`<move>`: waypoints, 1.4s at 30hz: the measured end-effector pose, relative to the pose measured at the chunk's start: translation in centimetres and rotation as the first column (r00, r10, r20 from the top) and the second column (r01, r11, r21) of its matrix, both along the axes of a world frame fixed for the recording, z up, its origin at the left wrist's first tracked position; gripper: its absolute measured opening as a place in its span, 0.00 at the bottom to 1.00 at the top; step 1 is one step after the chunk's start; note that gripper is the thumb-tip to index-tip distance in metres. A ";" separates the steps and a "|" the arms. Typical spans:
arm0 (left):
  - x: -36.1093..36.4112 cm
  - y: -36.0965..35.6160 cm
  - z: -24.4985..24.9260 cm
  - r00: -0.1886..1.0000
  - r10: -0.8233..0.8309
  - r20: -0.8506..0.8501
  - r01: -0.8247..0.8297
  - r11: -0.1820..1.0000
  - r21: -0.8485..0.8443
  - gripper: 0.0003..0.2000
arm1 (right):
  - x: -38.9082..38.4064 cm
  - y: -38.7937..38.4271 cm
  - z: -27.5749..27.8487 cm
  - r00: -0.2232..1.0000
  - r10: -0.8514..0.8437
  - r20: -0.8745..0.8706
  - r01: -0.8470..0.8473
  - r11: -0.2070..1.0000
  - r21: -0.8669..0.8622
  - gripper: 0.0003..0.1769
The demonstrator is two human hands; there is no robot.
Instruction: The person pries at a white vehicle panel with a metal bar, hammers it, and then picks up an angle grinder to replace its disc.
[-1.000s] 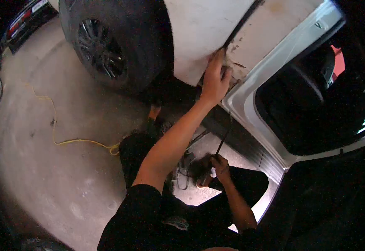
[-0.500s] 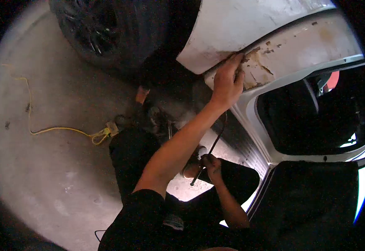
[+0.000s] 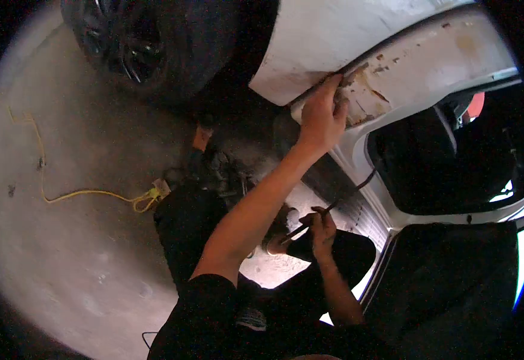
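Observation:
My left hand (image 3: 323, 117) rests against a white car body panel (image 3: 406, 72), its index finger stretched along the dark seam beside a second white panel (image 3: 334, 36). The thumb stands apart from the fingers, near a patch of chipped paint and rust-brown marks (image 3: 370, 90). Lower down, my right hand (image 3: 322, 234) is closed round a long, thin dark rod (image 3: 349, 198) with a curved far end. That end overlaps the white frame of the car opening in this view. The rod's near end points toward the lower left.
A black car wheel (image 3: 148, 48) stands at upper left. On the concrete floor (image 3: 94, 240) lies a yellow cord (image 3: 88, 192) with a connector block (image 3: 161, 189). An orange-brown object (image 3: 202, 138) sits near the wheel. The dark car opening (image 3: 442, 168) is at right.
My right hand has moved up and slightly right, swinging the rod flatter so its far end reaches the white door frame. My left hand stays at the panel seam.

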State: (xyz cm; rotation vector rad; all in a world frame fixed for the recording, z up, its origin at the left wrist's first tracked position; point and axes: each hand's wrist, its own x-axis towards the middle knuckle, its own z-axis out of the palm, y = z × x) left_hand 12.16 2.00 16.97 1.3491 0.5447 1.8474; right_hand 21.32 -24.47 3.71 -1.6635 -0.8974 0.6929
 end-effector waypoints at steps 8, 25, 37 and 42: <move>0.0 -4.9 0.3 0.987 -0.150 -0.055 0.148 0.988 -0.040 0.15 | 2.4 1.0 3.4 0.971 -0.113 0.210 0.088 0.988 0.124 0.15; 4.5 -12.7 6.1 0.747 -0.581 -0.324 0.513 0.813 -0.276 0.07 | 3.5 -8.4 6.1 0.994 0.114 0.004 -0.114 0.992 0.063 0.27; 6.0 -9.3 3.3 0.808 -0.589 -0.003 0.516 0.710 -0.479 0.14 | 7.4 -13.0 12.8 0.942 -0.019 0.335 0.006 0.999 0.043 0.23; 4.7 -9.9 4.5 0.728 -0.672 -0.136 0.551 0.692 -0.467 0.17 | 8.0 -13.6 15.9 0.844 -0.202 0.497 0.188 0.979 0.079 0.17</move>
